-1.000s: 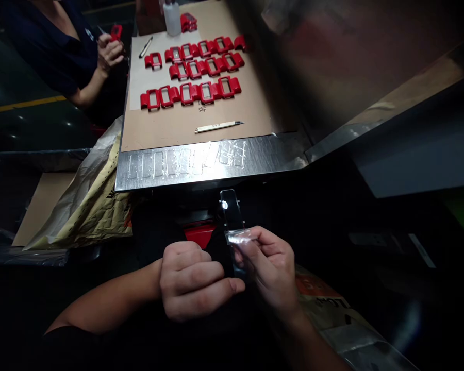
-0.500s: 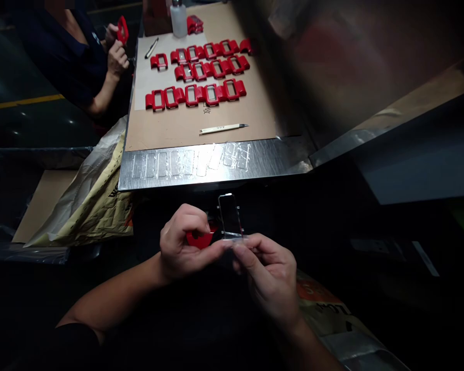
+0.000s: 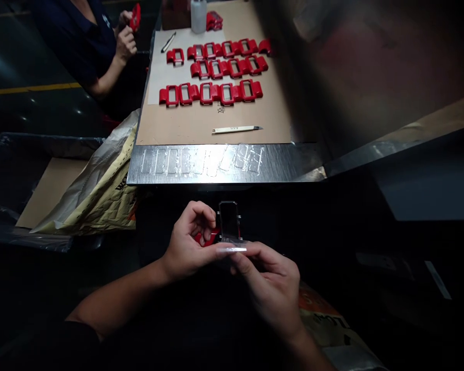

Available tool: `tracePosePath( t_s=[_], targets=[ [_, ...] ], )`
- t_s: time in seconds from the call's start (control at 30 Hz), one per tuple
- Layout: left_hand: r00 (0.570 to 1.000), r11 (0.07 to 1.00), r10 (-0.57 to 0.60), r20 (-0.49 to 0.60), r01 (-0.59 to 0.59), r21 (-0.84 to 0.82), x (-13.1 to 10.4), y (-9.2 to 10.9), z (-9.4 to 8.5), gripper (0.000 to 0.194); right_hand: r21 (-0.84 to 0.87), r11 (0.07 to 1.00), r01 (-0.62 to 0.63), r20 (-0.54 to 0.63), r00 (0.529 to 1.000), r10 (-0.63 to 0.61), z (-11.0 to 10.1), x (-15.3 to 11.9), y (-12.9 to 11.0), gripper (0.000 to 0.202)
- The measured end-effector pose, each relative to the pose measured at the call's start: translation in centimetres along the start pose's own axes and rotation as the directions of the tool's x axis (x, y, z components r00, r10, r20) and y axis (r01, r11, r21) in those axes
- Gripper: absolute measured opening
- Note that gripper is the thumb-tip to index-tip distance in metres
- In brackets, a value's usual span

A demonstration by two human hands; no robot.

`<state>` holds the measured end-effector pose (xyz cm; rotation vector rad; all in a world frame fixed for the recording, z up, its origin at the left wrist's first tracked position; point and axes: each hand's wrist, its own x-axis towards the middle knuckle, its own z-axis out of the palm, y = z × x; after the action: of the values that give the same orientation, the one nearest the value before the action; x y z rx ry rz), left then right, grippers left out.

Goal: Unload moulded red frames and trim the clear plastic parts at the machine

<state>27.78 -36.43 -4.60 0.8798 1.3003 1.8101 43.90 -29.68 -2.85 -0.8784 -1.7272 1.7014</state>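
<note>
My left hand (image 3: 189, 237) curls its fingers around a red plastic frame (image 3: 206, 237), mostly hidden by the hand. Its thumb reaches to the bottom edge of a clear rectangular panel (image 3: 229, 221) with small side tabs, which stands upright between my hands. At that lower edge a shiny strip of clear film (image 3: 232, 249) catches the light. My right hand (image 3: 268, 275) pinches this film between thumb and forefinger. Whether the film is still joined to the panel cannot be made out.
Several red frames (image 3: 206, 93) lie in rows on the cardboard-covered table, near a pen-like cutter (image 3: 237, 129). Clear panels (image 3: 172, 161) line the metal edge (image 3: 294, 165). A bottle (image 3: 198, 16) stands behind. At left are a paper sack (image 3: 112, 190), a lined bin (image 3: 7, 144) and a co-worker (image 3: 77, 41).
The view has shifted, so the table appears farther right. My left fingers have loosened and lifted a little, and the film at the panel's bottom edge shows more brightly.
</note>
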Motion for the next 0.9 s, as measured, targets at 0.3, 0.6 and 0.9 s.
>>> tracePosePath(
  t_s=[0.3, 0.6, 0.9],
  targets=[
    [0.986, 0.969, -0.166, -0.001, 0.163, -0.188, -1.3, -0.4, -0.7, 0.055, -0.045, 0.989, 0.142, 0.143, 0.981, -0.134, 0.7, 0.5, 0.2, 0.013],
    [0.965, 0.986, -0.058, -0.257, 0.014, -0.169, 3.0, -0.7, -5.1, 0.053, -0.052, 0.997, 0.064, 0.189, 0.981, -0.053, 2.2, 0.2, 0.4, 0.009],
    [0.927, 0.976, -0.220, -0.303, 0.210, -0.065, -2.2, -1.1, -5.2, 0.034, 0.148, 0.961, -0.234, 0.090, 0.971, 0.222, 2.1, 1.3, 1.1, 0.021]
  ],
)
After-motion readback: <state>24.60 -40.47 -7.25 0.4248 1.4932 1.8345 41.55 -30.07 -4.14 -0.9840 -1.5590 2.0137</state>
